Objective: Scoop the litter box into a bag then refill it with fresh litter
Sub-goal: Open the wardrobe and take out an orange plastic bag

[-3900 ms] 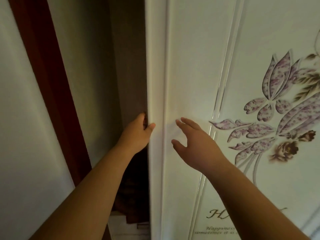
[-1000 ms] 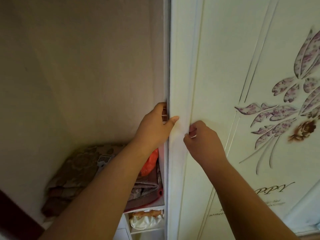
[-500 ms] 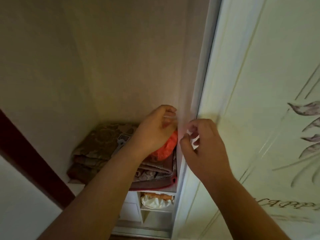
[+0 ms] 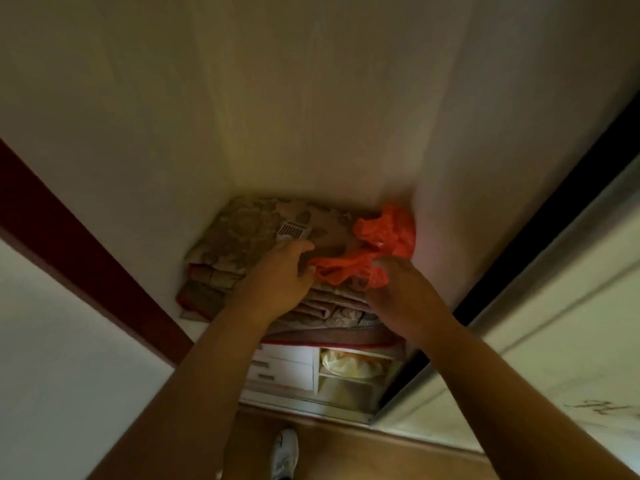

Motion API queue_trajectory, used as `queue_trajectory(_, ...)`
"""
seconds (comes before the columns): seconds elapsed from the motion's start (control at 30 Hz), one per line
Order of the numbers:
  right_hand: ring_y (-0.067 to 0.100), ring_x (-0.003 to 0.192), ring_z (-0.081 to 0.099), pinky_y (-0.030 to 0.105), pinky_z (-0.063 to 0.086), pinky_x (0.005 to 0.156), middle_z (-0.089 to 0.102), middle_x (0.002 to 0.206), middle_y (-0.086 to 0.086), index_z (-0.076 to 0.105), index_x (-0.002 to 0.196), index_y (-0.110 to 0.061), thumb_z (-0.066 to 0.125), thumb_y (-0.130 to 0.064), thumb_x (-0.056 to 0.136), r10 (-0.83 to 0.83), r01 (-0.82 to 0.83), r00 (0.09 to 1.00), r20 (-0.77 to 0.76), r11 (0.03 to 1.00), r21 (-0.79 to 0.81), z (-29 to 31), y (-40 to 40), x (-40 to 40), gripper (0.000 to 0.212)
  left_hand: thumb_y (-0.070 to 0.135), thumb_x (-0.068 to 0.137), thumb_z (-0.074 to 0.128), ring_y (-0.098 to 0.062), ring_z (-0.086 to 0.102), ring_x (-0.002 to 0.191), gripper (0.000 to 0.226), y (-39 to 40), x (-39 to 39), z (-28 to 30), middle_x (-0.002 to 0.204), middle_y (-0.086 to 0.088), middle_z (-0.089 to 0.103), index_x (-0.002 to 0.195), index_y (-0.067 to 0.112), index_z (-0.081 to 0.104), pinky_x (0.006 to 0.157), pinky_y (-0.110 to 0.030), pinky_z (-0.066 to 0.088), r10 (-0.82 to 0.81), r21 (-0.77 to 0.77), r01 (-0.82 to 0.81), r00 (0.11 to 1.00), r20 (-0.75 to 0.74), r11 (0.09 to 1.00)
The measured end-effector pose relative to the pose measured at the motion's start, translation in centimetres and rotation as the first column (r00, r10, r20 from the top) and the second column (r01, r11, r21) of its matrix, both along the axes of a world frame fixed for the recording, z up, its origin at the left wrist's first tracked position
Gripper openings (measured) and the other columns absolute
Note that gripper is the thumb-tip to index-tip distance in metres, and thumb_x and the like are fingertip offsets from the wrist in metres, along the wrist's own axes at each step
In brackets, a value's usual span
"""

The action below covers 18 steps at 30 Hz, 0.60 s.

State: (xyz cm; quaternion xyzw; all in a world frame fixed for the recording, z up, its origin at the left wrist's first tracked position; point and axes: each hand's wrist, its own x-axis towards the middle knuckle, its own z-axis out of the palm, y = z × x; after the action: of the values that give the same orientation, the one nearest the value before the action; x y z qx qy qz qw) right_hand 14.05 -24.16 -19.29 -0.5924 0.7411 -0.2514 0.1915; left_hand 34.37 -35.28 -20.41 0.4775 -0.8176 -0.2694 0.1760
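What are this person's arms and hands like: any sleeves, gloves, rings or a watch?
Both arms are bare all the way to the bottom edge of the picture, with no sleeve showing. The left hand and the right hand wear no gloves, and no watch, bracelet or ring can be seen on the wrists or fingers, though the light is dim. Far below, a white shoe shows on the floor.

— What are you wearing on your arms?

— Nothing. My left forearm and right forearm are bare all the way to the bottom edge of the view, with no sleeve or cuff showing.

— Anything on the hands?

— My left hand and right hand are bare: no gloves, and no ring, watch or band that I can make out in this dim light.

— And your feet?

— One white shoe, a sneaker by its shape, shows on the floor below.
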Motion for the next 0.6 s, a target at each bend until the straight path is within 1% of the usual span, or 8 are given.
queue_trajectory(0.03, 0.009, 0.106, 0.058, 0.023, 0.043, 0.086, 0.058, 0.118, -0.007, 0.059, 0.127, -0.023, 0.059, -0.018, 0.089, 0.015, -0.015, 1.0, 0.0, 0.999, 0.035, -0.7, -1.1, 0.2, 0.038, 0.03, 0.098, 0.062, -0.02, 0.054, 0.128, 0.046, -0.8, 0.5, -0.6, 0.144, -0.001, 0.051, 0.142, 0.029, 0.05, 0.107, -0.038, 0.047, 0.0, 0.001, 0.0, 1.0, 0.025, 1.0)
queue_trajectory(0.1, 0.017, 0.11, 0.059, 0.018, 0.037, 0.085, 0.062, 0.119, 0.004, 0.063, 0.123, -0.014, 0.061, -0.013, 0.088, 0.022, -0.018, 0.999, -0.035, 0.994, 0.106, -2.5, -3.3, 0.4, 0.034, 0.029, 0.098, 0.062, -0.021, 0.052, 0.127, 0.045, -2.5, 1.2, -2.2, 0.144, -0.002, 0.049, 0.142, 0.026, 0.051, 0.105, -0.036, 0.046, -0.017, 0.003, 0.017, 0.997, 0.076, 1.0)
queue_trajectory(0.17, 0.023, 0.12, 0.055, 0.019, 0.035, 0.089, 0.059, 0.13, 0.007, 0.061, 0.129, -0.011, 0.064, -0.014, 0.089, 0.008, 0.006, 0.997, -0.082, 0.985, 0.171, -4.8, -5.4, 0.5, 0.041, 0.029, 0.097, 0.062, -0.022, 0.05, 0.128, 0.046, -4.3, 1.9, -3.8, 0.145, -0.002, 0.048, 0.141, 0.024, 0.052, 0.105, -0.036, 0.046, -0.041, -0.003, 0.041, 0.991, 0.126, 0.999)
queue_trajectory(0.27, 0.029, 0.133, 0.048, 0.031, 0.04, 0.104, 0.051, 0.143, 0.008, 0.056, 0.138, -0.013, 0.068, -0.021, 0.09, 0.009, 0.016, 0.994, -0.111, 0.974, 0.225, -7.6, -7.8, 1.0, 0.05, 0.031, 0.095, 0.063, -0.025, 0.045, 0.135, 0.049, -6.6, 3.0, -6.2, 0.148, -0.002, 0.045, 0.142, 0.022, 0.052, 0.108, -0.043, 0.045, -0.047, 0.0, 0.047, 0.98, 0.191, 0.999)
queue_trajectory(0.37, 0.031, 0.139, 0.041, 0.038, 0.037, 0.111, 0.045, 0.15, 0.01, 0.056, 0.141, -0.013, 0.067, -0.02, 0.09, 0.007, 0.018, 0.997, -0.078, 0.949, 0.313, -10.0, -9.9, 1.3, 0.053, 0.035, 0.095, 0.061, -0.028, 0.041, 0.139, 0.057, -8.4, 3.9, -8.2, 0.153, -0.004, 0.042, 0.149, 0.02, 0.047, 0.11, -0.049, 0.043, -0.065, 0.046, 0.055, 0.966, 0.25, 0.997)
queue_trajectory(0.47, 0.033, 0.142, 0.038, 0.042, 0.036, 0.115, 0.039, 0.153, 0.009, 0.057, 0.139, -0.018, 0.064, -0.038, 0.082, -0.038, 0.076, 0.995, -0.096, 0.899, 0.43, -11.9, -12.0, 1.3, 0.061, 0.037, 0.096, 0.058, -0.03, 0.038, 0.142, 0.063, -9.9, 4.5, -9.8, 0.157, -0.004, 0.037, 0.154, 0.019, 0.039, 0.113, -0.049, 0.041, -0.094, 0.067, 0.077, 0.947, 0.309, 0.995)
queue_trajectory(0.53, 0.031, 0.147, 0.03, 0.044, 0.03, 0.12, 0.035, 0.158, 0.006, 0.054, 0.143, -0.023, 0.064, -0.038, 0.087, 0.001, 0.033, 0.997, -0.077, 0.895, 0.445, -12.6, -13.1, 1.3, 0.059, 0.039, 0.096, 0.057, -0.028, 0.036, 0.144, 0.065, -10.5, 4.5, -10.4, 0.159, -0.003, 0.034, 0.155, 0.02, 0.036, 0.114, -0.049, 0.04, -0.105, 0.102, 0.077, 0.947, 0.303, 0.992)
queue_trajectory(0.6, 0.026, 0.152, 0.021, 0.041, 0.017, 0.125, 0.039, 0.158, 0.0, 0.052, 0.146, -0.029, 0.061, -0.034, 0.094, 0.13, -0.066, 0.985, -0.113, 0.89, 0.451, -12.6, -14.3, 1.3, 0.053, 0.04, 0.097, 0.056, -0.027, 0.032, 0.146, 0.065, -10.9, 4.3, -10.8, 0.162, 0.0, 0.03, 0.156, 0.021, 0.034, 0.115, -0.049, 0.038, -0.112, 0.137, 0.075, 0.951, 0.288, 0.988)
